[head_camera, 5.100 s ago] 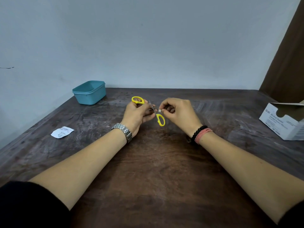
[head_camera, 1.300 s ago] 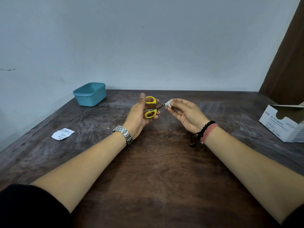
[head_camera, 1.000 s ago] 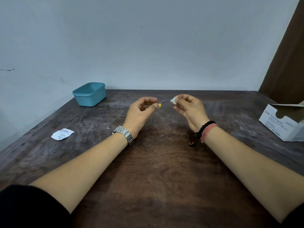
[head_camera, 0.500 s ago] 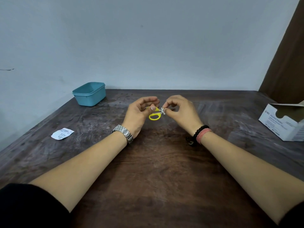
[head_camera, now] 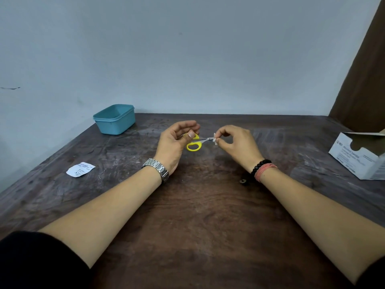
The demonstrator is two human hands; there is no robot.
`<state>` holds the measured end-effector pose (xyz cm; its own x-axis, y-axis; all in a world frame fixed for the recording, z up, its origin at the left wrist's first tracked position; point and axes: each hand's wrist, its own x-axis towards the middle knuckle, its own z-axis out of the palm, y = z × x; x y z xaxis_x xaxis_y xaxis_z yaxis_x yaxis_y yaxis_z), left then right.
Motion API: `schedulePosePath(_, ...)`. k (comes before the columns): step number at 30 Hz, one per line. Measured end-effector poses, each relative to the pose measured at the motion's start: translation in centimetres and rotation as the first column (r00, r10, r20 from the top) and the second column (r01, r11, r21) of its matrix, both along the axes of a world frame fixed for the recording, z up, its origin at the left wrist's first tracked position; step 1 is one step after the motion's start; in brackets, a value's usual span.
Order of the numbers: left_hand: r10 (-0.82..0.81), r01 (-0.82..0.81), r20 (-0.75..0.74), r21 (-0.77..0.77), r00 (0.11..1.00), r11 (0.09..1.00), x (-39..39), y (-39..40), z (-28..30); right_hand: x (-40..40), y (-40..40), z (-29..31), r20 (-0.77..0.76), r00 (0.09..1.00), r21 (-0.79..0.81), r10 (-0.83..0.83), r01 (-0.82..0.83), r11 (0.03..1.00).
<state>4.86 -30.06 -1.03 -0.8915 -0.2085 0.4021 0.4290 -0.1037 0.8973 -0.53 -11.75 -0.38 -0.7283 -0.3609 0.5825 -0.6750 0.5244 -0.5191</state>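
Head view: both forearms reach over the dark wooden counter (head_camera: pixel 198 215) and meet a little above its far half. The left hand (head_camera: pixel 174 143) has its grip curled round the yellow-handled scissors (head_camera: pixel 194 146). Its thumb lies on the upper loop, the fingers arch over the top, and the lower loop hangs free below the thumb. The blades look nearly closed and point toward three o'clock, held roughly level and clear of the counter.

At the blade tips is a small white pad (head_camera: pixel 215 139). The right hand (head_camera: pixel 237 145) holds it in a tight pinch between thumb and forefinger, with the other fingers loosely bent behind. The pad touches the tips; whether it sits between the blades or only against them cannot be told.

A metal watch (head_camera: pixel 157 169) is on the left wrist, and a black bead bracelet with a pink band (head_camera: pixel 263 168) is on the right.

From the hands, a teal tub (head_camera: pixel 115 119) stands at ten o'clock near the wall. A torn white wrapper (head_camera: pixel 80 169) lies flat at eight o'clock, well apart from the tub. An opened white carton (head_camera: pixel 358 160) sits at three o'clock by the counter's right edge, below a brown curtain (head_camera: pixel 363 69).
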Motion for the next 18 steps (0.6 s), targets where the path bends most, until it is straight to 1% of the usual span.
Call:
schedulePosePath(1,-0.005,0.005,-0.001,0.003,1.0,1.0,0.0,0.0,0.0,0.0,0.1,0.0,-0.005,1.0,0.001,0.002,-0.002,1.0)
schedulePosePath(4,-0.02,0.02,-0.006,-0.004,1.0,1.0,0.0,-0.1,-0.1,0.8,-0.8,0.4,-0.066,0.995,0.028,0.075,-0.073,0.997)
schedulePosePath(6,-0.025,0.025,-0.012,-0.002,1.0,1.0,0.0,-0.1,0.1,1.1,-1.1,0.4,-0.1,0.991,0.048,0.088,-0.084,0.995)
schedulePosePath(8,-0.032,0.032,-0.021,0.003,0.999,0.999,0.0,-0.1,0.1,0.7,-0.8,0.2,-0.084,0.993,0.031,0.087,-0.084,0.996)
schedulePosePath(13,-0.052,0.052,-0.008,-0.026,0.999,0.998,0.0,0.0,-0.1,0.5,-0.3,0.4,0.019,0.991,-0.018,0.13,-0.13,0.991)
schedulePosePath(15,-0.039,0.04,0.01,-0.081,0.999,0.996,0.0,-0.2,-0.1,0.7,-0.3,0.6,0.025,0.99,-0.021,0.139,-0.138,0.99)
schedulePosePath(18,0.002,0.007,0.039,-0.237,0.999,0.972,0.1,-0.3,-0.1,0.5,-0.2,0.6,0.045,0.991,-0.043,0.127,-0.125,0.991)
